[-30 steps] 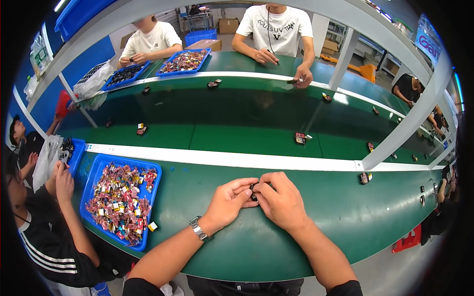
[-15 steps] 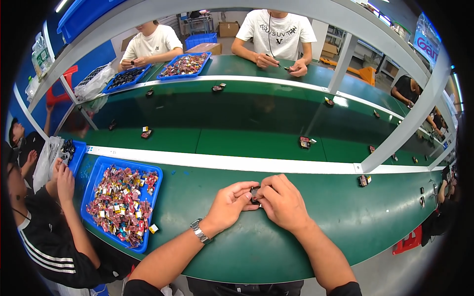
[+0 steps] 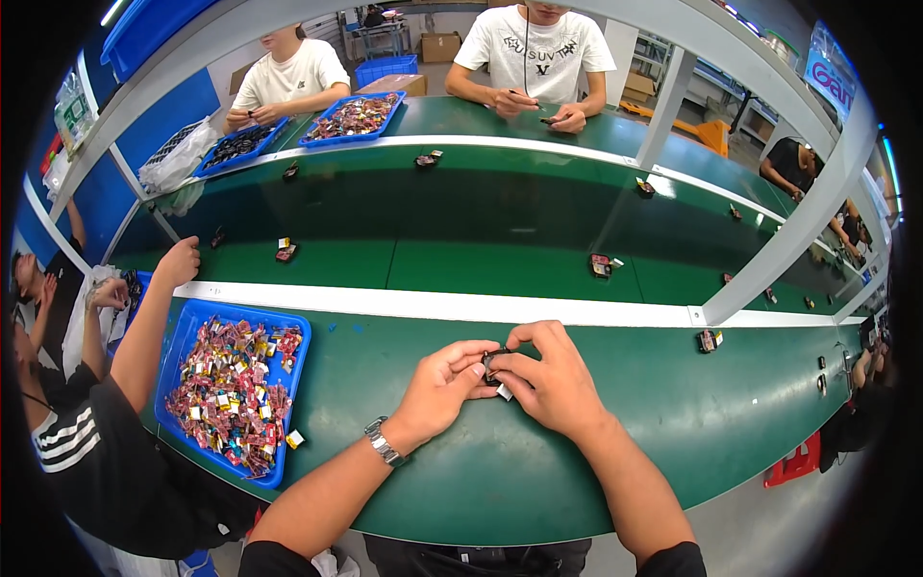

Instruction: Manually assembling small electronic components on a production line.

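Over the green bench, both hands meet around a small black plastic casing. My left hand, with a metal watch on its wrist, grips the casing from the left, thumb on top. My right hand has its thumb and index finger pinched at the casing's right side. A small white block sticks out below the casing, beneath the right fingers. The fingers hide much of the casing's inside.
Left of my arms stands a blue tray heaped with small red boards and white-yellow blocks. Beyond a white rail, a green belt carries several black casings. Another casing lies to the right. Co-workers sit left and opposite.
My right fingers have shifted on the casing, and the white block now shows below it. The left co-worker's hand has reached out to the belt. The belt's casings have moved slightly right.
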Demonstrator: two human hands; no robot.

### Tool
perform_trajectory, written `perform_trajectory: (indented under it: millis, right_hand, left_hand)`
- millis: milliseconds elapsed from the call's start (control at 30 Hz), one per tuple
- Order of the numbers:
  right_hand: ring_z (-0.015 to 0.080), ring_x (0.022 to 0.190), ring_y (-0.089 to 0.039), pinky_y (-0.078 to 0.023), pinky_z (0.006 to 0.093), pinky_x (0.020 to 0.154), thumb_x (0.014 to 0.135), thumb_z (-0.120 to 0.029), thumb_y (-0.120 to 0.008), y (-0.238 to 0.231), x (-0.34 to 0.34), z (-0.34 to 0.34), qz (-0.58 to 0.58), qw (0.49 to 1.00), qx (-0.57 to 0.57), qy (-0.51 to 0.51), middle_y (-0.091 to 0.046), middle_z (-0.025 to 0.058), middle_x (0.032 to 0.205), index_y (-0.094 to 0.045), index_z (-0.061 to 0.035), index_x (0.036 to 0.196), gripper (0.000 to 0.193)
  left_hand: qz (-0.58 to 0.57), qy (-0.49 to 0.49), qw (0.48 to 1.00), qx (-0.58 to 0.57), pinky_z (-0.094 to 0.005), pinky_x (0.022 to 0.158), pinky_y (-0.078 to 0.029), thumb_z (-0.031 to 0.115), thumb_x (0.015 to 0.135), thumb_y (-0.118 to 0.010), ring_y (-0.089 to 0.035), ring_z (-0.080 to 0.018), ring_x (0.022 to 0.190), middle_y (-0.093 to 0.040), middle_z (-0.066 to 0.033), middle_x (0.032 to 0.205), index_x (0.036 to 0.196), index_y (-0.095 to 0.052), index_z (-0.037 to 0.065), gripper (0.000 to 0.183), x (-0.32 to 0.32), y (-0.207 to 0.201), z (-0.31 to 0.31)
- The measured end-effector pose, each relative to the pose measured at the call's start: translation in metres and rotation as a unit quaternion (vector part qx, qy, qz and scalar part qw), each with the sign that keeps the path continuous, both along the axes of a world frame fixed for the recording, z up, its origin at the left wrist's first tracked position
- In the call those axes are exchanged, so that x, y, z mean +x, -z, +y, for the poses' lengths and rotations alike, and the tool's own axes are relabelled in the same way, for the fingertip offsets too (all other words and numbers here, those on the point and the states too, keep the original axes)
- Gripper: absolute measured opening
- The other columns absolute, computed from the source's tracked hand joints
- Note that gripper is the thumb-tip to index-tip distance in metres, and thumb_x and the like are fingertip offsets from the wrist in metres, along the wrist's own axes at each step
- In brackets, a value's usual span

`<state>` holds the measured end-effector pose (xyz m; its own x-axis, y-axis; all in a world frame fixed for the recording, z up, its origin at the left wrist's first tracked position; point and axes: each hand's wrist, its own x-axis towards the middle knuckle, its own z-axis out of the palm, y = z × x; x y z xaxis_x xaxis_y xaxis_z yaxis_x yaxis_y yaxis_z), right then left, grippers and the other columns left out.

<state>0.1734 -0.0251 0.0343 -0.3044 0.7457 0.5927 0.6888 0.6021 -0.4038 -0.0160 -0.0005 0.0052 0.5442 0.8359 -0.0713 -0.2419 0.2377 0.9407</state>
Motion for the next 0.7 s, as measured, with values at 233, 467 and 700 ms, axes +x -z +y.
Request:
perform_trajectory:
  millis: [233, 467, 700]
  right_hand:
    - [0.0293, 0.107, -0.056, -0.05, 0.0399, 0.087, 0.073, -0.004, -0.075, -0.0003, -0.0024, -0.0011, 0.018, 1.0, -0.007, -0.014, -0.06, 0.0074, 0.112, -0.067, -0.0071, 0.087, 0.017]
    - [0.0317, 0.115, -0.053, -0.048, 0.0412, 0.093, 0.075, -0.003, -0.074, -0.0013, 0.0001, -0.0034, 0.035, 0.997, -0.048, -0.041, -0.06, 0.0088, 0.119, -0.066, -0.0065, 0.09, 0.018]
    - [0.0312, 0.116, -0.053, -0.046, 0.0427, 0.097, 0.078, -0.005, -0.071, -0.0025, -0.0005, -0.0071, 0.058, 0.993, -0.069, -0.08, -0.059, 0.0104, 0.118, -0.064, -0.0046, 0.088, 0.012]
  left_hand:
    - [-0.013, 0.026, 0.999, 0.027, -0.0348, 0.097, -0.055, -0.003, 0.096, -0.051, -0.062, -0.0195, 0.111, -0.059, -0.0134, 0.125, 0.135, -0.047, -0.004, 0.039, -0.0027, -0.003, -0.0006]
    - [-0.029, 0.031, 0.999, -0.003, -0.0346, 0.095, -0.056, -0.005, 0.096, -0.048, -0.061, -0.0201, 0.113, -0.056, -0.0179, 0.13, 0.135, -0.046, -0.006, 0.039, -0.0045, -0.0017, 0.0011]
    - [-0.018, 0.024, 1.0, -0.007, -0.038, 0.095, -0.055, -0.001, 0.097, -0.048, -0.063, -0.0209, 0.11, -0.06, -0.0153, 0.123, 0.131, -0.049, -0.004, 0.034, -0.0048, -0.0015, -0.0001]
